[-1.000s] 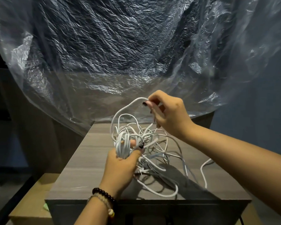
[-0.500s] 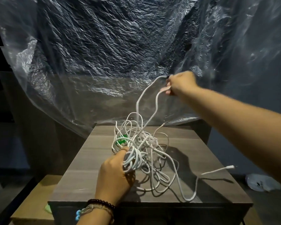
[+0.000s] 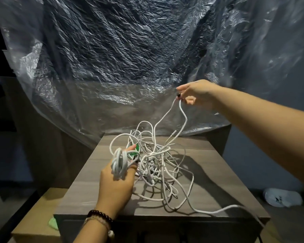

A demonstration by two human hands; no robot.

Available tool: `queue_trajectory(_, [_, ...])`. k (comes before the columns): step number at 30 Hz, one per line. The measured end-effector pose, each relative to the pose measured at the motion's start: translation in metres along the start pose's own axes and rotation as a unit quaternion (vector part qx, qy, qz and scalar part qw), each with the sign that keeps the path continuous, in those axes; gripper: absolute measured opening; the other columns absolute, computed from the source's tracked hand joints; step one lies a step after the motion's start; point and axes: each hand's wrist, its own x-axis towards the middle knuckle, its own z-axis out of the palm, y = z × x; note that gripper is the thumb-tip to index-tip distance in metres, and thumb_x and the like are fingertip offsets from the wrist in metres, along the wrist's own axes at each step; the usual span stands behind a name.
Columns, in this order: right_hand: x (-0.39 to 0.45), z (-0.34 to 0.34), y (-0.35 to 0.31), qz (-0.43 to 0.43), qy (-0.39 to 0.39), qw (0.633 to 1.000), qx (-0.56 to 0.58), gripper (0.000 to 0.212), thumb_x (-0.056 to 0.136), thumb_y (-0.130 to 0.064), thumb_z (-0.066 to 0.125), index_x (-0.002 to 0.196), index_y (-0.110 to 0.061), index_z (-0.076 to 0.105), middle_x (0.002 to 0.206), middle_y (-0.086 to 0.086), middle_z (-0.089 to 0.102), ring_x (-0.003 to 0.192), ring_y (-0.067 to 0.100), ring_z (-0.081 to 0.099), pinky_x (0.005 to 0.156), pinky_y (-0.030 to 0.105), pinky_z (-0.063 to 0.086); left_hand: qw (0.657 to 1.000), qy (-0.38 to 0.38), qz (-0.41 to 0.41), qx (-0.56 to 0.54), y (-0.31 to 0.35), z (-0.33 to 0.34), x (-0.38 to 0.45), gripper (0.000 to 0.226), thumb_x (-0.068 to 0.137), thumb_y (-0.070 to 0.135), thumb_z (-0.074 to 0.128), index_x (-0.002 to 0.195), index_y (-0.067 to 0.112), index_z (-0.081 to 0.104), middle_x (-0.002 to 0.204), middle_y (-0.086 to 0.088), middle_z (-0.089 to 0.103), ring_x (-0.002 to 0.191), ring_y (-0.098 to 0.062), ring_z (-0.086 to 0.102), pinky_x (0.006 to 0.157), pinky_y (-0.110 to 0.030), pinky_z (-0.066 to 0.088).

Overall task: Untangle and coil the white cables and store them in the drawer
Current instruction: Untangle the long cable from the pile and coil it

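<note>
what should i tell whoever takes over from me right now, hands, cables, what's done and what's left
Left hand: grip closed round a small coiled bundle of white cable.
Right hand: pinches a raised loop of thin white cable, lifted above the heap.
Tangled heap of white cables lies on the grey wood-grain cabinet top; one end trails over the right front edge.
Done: one small coil started.
Left: free the remaining strands, coil them, store all in the drawer.
</note>
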Motion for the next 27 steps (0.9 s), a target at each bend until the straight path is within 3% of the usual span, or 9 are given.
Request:
queue_trajectory(3, [-0.017, 0.006, 0.000, -0.074, -0.022, 0.995, -0.068, 0.032, 0.085, 0.018, 0.055, 0.112, 0.002, 0.062, 0.093, 0.018, 0.065, 0.072, 0.020, 0.070, 0.058, 0.019, 0.055, 0.973, 0.016, -0.196, -0.119, -0.001, -0.007, 0.013, 0.029, 0.091, 0.008, 0.058, 0.120, 0.013, 0.061, 0.053, 0.000, 0.044, 0.036, -0.005, 0.037, 0.034, -0.018, 0.034])
queue_trajectory(7, [-0.040, 0.021, -0.003, -0.147, -0.052, 0.985, -0.079, 0.031, 0.085, 0.013, 0.061, 0.113, 0.003, 0.057, 0.099, 0.027, 0.063, 0.067, 0.021, 0.071, 0.055, 0.023, 0.055, 0.896, -0.073, -0.303, -0.316, 0.018, -0.024, 0.024, 0.028, 0.094, 0.011, 0.044, 0.115, 0.017, 0.063, 0.046, 0.008, 0.021, 0.033, -0.003, 0.021, 0.032, -0.015, 0.021])
queue_trajectory(12, [-0.062, 0.042, 0.001, -0.153, -0.075, 0.985, -0.001, 0.019, 0.084, 0.013, 0.062, 0.090, -0.001, 0.052, 0.088, 0.028, 0.062, 0.077, 0.035, 0.070, 0.060, 0.031, 0.060, 0.938, -0.102, -0.222, -0.247, 0.031, -0.023, 0.026, 0.028, 0.097, 0.010, 0.044, 0.114, 0.014, 0.066, 0.053, 0.005, 0.022, 0.040, -0.005, 0.024, 0.036, -0.016, 0.026])
queue_trajectory(15, [-0.066, 0.052, 0.004, -0.132, -0.102, 0.982, 0.086, 0.022, 0.083, 0.017, 0.059, 0.080, -0.003, 0.050, 0.078, 0.021, 0.060, 0.066, 0.028, 0.071, 0.059, 0.027, 0.060, 0.956, -0.151, -0.165, -0.189, 0.035, -0.006, 0.029, 0.030, 0.095, 0.007, 0.047, 0.115, 0.017, 0.068, 0.055, 0.007, 0.031, 0.046, -0.006, 0.028, 0.042, -0.017, 0.029])
queue_trajectory(19, [-0.068, 0.057, 0.005, -0.102, -0.098, 0.973, 0.183, 0.021, 0.084, 0.019, 0.056, 0.078, 0.000, 0.051, 0.077, 0.020, 0.060, 0.061, 0.025, 0.071, 0.060, 0.024, 0.059, 0.970, -0.187, -0.134, -0.078, 0.045, 0.026, 0.034, 0.023, 0.093, 0.000, 0.051, 0.107, 0.012, 0.066, 0.048, 0.010, 0.041, 0.043, -0.005, 0.035, 0.045, -0.021, 0.032])
queue_trajectory(22, [-0.072, 0.054, 0.007, -0.076, -0.076, 0.968, 0.228, 0.021, 0.084, 0.021, 0.054, 0.082, 0.000, 0.051, 0.081, 0.021, 0.059, 0.062, 0.026, 0.071, 0.059, 0.023, 0.059, 0.975, -0.195, -0.105, 0.033, 0.044, 0.041, 0.035, 0.013, 0.091, 0.001, 0.057, 0.101, 0.002, 0.065, 0.048, 0.012, 0.050, 0.038, 0.001, 0.038, 0.042, -0.015, 0.033])
queue_trajectory(24, [-0.074, 0.048, 0.013, -0.060, -0.051, 0.971, 0.224, 0.018, 0.085, 0.019, 0.055, 0.088, 0.001, 0.052, 0.088, 0.022, 0.060, 0.069, 0.028, 0.070, 0.061, 0.025, 0.059, 0.974, -0.198, -0.089, 0.071, 0.042, 0.044, 0.033, 0.013, 0.090, 0.004, 0.060, 0.097, -0.007, 0.065, 0.055, 0.006, 0.050, 0.038, 0.001, 0.038, 0.042, -0.013, 0.033])
queue_trajectory(27, [-0.081, 0.036, 0.041, -0.053, 0.062, 0.991, 0.102, 0.013, 0.087, 0.002, 0.062, 0.095, -0.006, 0.055, 0.100, 0.015, 0.061, 0.079, 0.025, 0.065, 0.066, 0.032, 0.058, 0.978, -0.172, -0.102, 0.057, 0.043, 0.040, 0.034, 0.009, 0.089, 0.007, 0.062, 0.084, 0.004, 0.069, 0.047, 0.007, 0.043, 0.041, -0.007, 0.033, 0.040, -0.018, 0.030])
